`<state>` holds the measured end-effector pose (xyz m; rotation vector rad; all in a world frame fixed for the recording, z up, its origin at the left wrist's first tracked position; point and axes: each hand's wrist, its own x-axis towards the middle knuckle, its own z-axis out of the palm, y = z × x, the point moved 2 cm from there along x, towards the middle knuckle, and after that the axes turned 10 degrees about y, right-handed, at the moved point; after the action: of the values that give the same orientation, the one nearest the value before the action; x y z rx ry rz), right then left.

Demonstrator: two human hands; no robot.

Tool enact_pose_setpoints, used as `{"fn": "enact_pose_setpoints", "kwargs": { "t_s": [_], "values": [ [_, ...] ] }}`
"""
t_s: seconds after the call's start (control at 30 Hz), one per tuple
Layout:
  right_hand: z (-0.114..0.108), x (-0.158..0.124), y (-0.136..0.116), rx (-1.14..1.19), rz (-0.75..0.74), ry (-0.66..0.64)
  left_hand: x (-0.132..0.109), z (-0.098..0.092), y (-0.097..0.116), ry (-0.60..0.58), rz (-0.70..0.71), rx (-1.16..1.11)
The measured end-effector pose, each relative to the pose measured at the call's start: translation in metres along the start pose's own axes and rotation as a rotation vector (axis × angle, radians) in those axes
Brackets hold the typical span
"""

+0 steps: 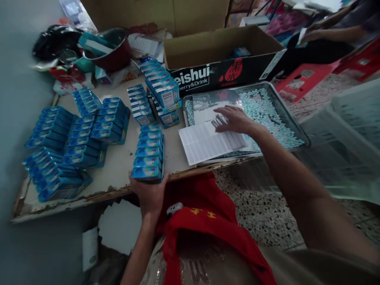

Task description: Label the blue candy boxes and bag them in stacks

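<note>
A row of small blue candy boxes (147, 152) stands at the table's front edge. My left hand (149, 192) grips its near end, with fingers on one side and thumb on the other; part of the hand is hidden behind the boxes. My right hand (234, 120) reaches over a sheet of white labels (202, 142), fingers stretched out and touching its upper right part. Beneath the sheet is a clear plastic sheet (215, 102), lying over a metal tray (305, 138) of small pale blue-green pieces (264, 113).
More blue boxes (78, 136) stand in groups at the left, others (162, 85) stacked farther back. Behind the tray stands an open carton (213, 73). Pots (118, 51) crowd the back left. Translucent crates (350, 150) and red stools (305, 79) are at right; another person's hands (314, 33) show beyond.
</note>
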<state>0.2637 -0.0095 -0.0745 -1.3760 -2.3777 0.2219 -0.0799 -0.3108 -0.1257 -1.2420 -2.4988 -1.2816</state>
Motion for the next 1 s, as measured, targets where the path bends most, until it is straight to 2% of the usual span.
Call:
{"fn": "enact_pose_setpoints", "kwargs": {
  "t_s": [0.1,0.17,0.23,0.27,0.3,0.4,0.47,0.53,0.57,0.67,0.77,0.83,0.93,1.0],
  "values": [
    [0.011,0.011,-0.009,-0.043,-0.080,-0.070,0.014,-0.010,0.024,0.118,0.103,0.110],
    [0.014,0.013,-0.012,-0.056,-0.093,-0.062,0.014,-0.021,0.049,0.200,0.327,0.058],
    [0.013,0.015,-0.011,-0.033,-0.095,-0.036,0.019,-0.015,0.090,0.206,0.591,-0.050],
    [0.011,0.015,-0.010,-0.008,-0.097,-0.024,0.025,-0.002,0.115,0.140,0.701,-0.091],
    [0.008,0.015,-0.010,0.020,-0.102,-0.012,0.035,0.017,0.142,0.027,0.749,-0.103],
    [0.001,0.014,-0.013,0.086,-0.116,0.033,0.077,0.090,0.212,-0.327,0.659,-0.011],
    [-0.002,0.010,-0.018,0.071,-0.112,0.072,0.100,0.133,0.240,-0.625,0.583,0.066],
    [-0.004,0.006,-0.027,0.020,-0.112,0.117,0.114,0.157,0.251,-0.781,0.509,0.092],
    [-0.004,0.003,-0.032,-0.009,-0.112,0.142,0.118,0.163,0.251,-0.801,0.483,0.090],
    [-0.001,-0.004,-0.050,-0.067,-0.115,0.195,0.120,0.164,0.245,-0.785,0.469,0.081],
    [0.007,-0.012,-0.065,-0.096,-0.109,0.194,0.117,0.161,0.238,-0.848,0.463,0.032],
    [0.015,-0.019,-0.071,-0.105,-0.099,0.198,0.116,0.161,0.235,-0.838,0.400,-0.008],
    [0.029,-0.034,-0.076,-0.112,-0.111,0.231,0.115,0.162,0.228,-0.759,0.288,-0.024],
    [0.035,-0.045,-0.079,-0.118,-0.129,0.240,0.114,0.162,0.224,-0.730,0.263,-0.035]
  ]
}}
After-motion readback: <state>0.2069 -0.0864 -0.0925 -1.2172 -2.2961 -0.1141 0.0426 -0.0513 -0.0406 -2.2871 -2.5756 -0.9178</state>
